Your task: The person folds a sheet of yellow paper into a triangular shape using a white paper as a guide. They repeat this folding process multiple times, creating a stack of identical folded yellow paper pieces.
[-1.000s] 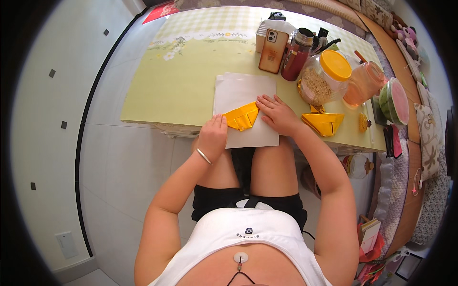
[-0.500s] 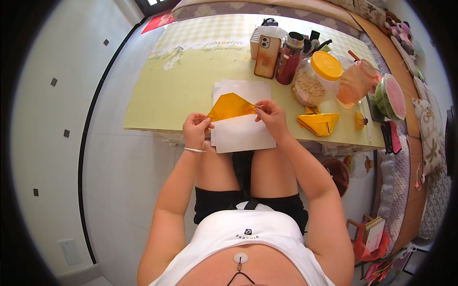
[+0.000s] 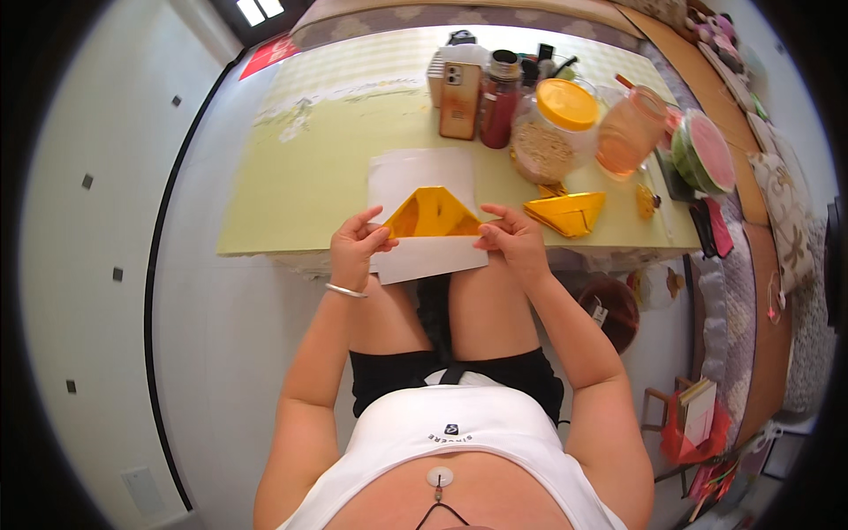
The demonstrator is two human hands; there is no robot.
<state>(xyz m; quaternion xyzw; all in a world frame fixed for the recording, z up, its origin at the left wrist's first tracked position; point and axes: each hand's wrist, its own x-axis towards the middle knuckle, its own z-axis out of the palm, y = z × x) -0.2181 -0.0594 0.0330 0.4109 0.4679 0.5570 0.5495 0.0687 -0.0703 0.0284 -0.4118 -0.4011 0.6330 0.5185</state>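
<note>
Fingers: both our hands, left hand (image 3: 353,247) and right hand (image 3: 515,240), pinch the orange folded paper (image 3: 431,215) | change: lifted off the white sheet (image 3: 422,168), flattened a second ago, now opened into a pocket | fold progressing

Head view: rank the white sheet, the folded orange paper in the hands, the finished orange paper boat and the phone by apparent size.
1. White sheet.
2. Folded orange paper.
3. Orange paper boat and phone: look alike; the phone stands farther away, so unsure.

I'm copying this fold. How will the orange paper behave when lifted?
The orange paper is probably light and floppy: both hands, left hand and right hand, pinch its corners. Its creases likely hold the shape. It looks glossy, perhaps slippery.
</note>
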